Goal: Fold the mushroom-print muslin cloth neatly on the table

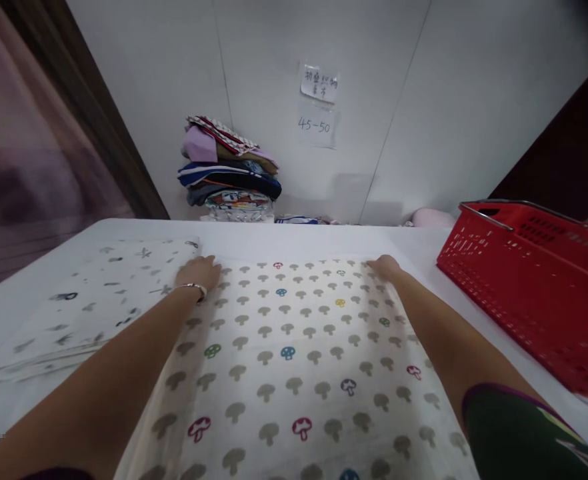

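A white cloth printed with grey and coloured mushrooms lies spread over the white table in front of me, its near end running out of view. My left hand is at its far left corner, with a bracelet at the wrist. At the far right corner is my right hand. Both arms reach forward along the cloth's sides. The fingers of both hands are largely hidden, so I cannot tell how they meet the fabric. Left of my left arm lies a folded white cloth with dark plant prints.
A red plastic basket with a metal handle stands at the right on the table. Behind the far edge rises a stack of folded fabrics. Paper notes hang on the pale wall. A pinkish curtain hangs at the left.
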Motion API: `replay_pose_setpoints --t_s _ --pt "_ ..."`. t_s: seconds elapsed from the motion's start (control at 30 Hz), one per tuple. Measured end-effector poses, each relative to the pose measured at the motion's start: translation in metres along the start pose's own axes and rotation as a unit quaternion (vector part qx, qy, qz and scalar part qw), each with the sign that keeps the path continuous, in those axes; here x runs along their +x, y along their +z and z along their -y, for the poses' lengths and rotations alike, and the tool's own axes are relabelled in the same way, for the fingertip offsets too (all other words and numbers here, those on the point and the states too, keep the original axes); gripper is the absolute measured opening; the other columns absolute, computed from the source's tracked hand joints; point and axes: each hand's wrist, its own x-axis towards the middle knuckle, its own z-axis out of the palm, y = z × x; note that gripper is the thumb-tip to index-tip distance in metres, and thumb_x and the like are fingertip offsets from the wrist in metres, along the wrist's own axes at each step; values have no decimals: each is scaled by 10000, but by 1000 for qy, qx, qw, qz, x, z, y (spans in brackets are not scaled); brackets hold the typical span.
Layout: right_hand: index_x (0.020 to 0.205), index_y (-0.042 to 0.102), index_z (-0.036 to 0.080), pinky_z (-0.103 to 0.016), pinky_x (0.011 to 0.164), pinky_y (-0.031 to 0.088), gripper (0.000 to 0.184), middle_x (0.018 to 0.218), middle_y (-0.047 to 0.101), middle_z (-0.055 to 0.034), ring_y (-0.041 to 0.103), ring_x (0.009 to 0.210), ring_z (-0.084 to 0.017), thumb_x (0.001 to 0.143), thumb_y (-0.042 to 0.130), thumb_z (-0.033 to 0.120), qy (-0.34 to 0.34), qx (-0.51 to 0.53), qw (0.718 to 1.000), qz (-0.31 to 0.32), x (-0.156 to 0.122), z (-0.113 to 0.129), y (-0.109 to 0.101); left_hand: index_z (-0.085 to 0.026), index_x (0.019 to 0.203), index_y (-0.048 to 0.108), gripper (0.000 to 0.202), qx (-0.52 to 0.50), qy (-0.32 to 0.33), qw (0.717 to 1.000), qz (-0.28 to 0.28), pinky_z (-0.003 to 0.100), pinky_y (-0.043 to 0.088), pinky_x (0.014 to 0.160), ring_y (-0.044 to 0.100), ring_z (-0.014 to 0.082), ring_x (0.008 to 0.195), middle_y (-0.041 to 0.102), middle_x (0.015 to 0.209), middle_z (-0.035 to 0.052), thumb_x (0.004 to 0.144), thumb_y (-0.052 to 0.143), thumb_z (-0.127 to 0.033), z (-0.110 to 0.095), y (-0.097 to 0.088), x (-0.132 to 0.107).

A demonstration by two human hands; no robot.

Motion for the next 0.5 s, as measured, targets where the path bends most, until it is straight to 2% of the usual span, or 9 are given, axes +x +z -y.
replay_pose_setpoints --t_s 0.1,0.2,0.37,0.5 --pt "848 636 107 -264 722 455 270 914 666 -168 612 933 -262 753 614 358 -1 1 1000 -8 -3 5 3 -156 1063 617 424 -7 -10 1000 0 406 430 850 515 320 1079 568 1181 167 793 396 -395 1 -2 4" --pt "924 599 127 -275 714 455 273 982 648 -153 606 935 -247 802 538 364 -3 8 999 -34 -9 6 3 -171 930 646 352 -23 -15 1000 -6 375 452 805 545 300 1025 597 1131 148 759 445 -404 2 -4 5" --pt "1055 524 157 -298 745 447 325 1043 621 -133 588 965 -234 860 438 402 -7 19 997 -77 -7 8 4 -177 942 610 336 -23 -13 999 18 349 455 727 598 273 913 658 1004 126 772 434 -407 4 -7 6" --pt "1056 530 167 -315 777 430 328 1037 624 -137 577 980 -242 858 446 414 -14 2 997 -81 0 10 13 -190 973 583 329 -13 -20 1000 4 358 445 744 596 275 942 652 1039 125 812 385 -398 3 -4 1"
